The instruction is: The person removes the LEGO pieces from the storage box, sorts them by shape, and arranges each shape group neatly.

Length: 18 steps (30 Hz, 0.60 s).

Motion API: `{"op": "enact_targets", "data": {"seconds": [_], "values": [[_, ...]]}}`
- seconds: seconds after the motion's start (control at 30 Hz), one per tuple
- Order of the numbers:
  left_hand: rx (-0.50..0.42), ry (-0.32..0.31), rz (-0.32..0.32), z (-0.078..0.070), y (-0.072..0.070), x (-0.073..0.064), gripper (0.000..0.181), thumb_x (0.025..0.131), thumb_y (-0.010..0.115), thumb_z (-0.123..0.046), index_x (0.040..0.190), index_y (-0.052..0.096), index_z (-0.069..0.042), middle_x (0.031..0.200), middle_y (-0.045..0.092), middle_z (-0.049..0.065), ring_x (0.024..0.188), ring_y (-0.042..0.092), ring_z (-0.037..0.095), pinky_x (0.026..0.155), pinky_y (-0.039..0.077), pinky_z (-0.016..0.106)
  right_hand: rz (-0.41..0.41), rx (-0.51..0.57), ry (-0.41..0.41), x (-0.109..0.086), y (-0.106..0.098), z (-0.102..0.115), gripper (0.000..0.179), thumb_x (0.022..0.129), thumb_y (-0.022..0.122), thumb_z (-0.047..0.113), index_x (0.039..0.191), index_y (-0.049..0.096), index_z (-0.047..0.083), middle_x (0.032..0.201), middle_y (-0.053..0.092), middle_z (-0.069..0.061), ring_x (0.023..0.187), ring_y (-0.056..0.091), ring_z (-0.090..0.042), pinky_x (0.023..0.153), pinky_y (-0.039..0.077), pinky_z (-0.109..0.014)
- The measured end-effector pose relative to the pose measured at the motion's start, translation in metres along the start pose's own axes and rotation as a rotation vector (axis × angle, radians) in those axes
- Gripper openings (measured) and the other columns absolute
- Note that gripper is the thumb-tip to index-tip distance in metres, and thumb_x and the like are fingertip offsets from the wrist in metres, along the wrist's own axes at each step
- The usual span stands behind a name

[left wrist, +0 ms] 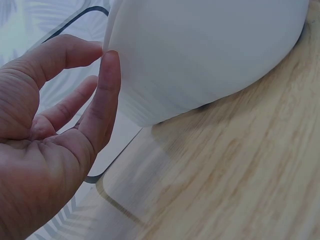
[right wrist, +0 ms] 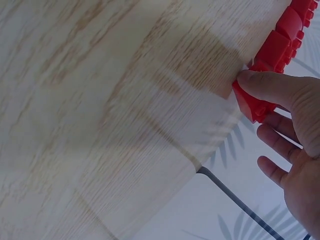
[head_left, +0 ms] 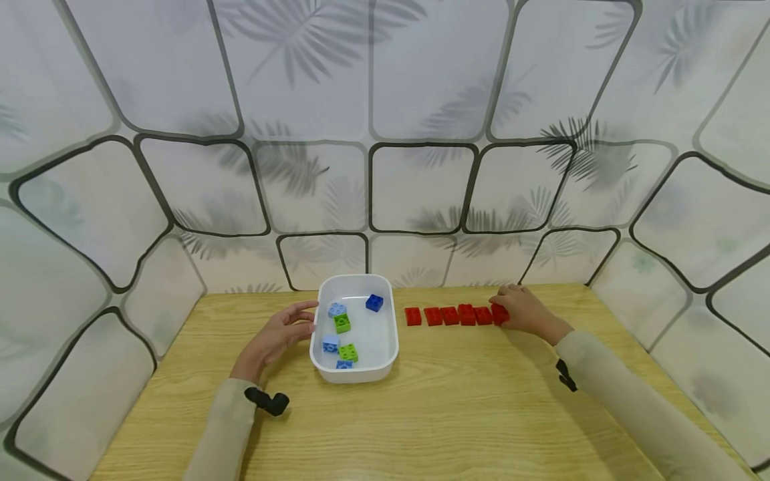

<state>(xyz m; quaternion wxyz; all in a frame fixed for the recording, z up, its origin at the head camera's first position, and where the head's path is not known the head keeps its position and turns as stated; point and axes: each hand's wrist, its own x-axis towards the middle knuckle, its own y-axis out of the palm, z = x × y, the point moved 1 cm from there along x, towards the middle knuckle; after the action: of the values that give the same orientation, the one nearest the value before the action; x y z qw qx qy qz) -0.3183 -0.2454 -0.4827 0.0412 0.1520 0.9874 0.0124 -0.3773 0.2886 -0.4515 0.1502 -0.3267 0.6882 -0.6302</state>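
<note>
My left hand is at the left side of a white plastic bin, its fingertips touching the outer rim. In the left wrist view, the thumb and one finger reach the bin's edge, the other fingers loosely spread. Blue, light blue and green toy building bricks lie scattered inside the bin. My right hand pinches a red toy building brick between thumb and fingers at the right end of a row of red bricks. That brick stands close beside its neighbour, partly covered by the thumb.
The light wooden table reaches to a patterned fabric wall at the back and both sides. The red row runs between the bin and my right hand, with a small gap after its leftmost brick.
</note>
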Motion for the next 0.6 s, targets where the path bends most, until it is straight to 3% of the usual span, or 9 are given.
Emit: {"op": "enact_targets", "data": {"seconds": [0.6], "values": [[-0.001, 0.007, 0.002, 0.0018, 0.0000, 0.0020, 0.064, 0.098, 0.065, -0.003, 0.155, 0.036, -0.001, 0.120, 0.054, 0.005, 0.104, 0.061, 0.010, 0.092, 0.058, 0.025, 0.030, 0.004, 0.003, 0.0040, 0.0027, 0.0016, 0.047, 0.071, 0.091, 0.012, 0.113, 0.073, 0.001, 0.102, 0.068, -0.013, 0.098, 0.063, -0.037, 0.085, 0.053, -0.058]]}}
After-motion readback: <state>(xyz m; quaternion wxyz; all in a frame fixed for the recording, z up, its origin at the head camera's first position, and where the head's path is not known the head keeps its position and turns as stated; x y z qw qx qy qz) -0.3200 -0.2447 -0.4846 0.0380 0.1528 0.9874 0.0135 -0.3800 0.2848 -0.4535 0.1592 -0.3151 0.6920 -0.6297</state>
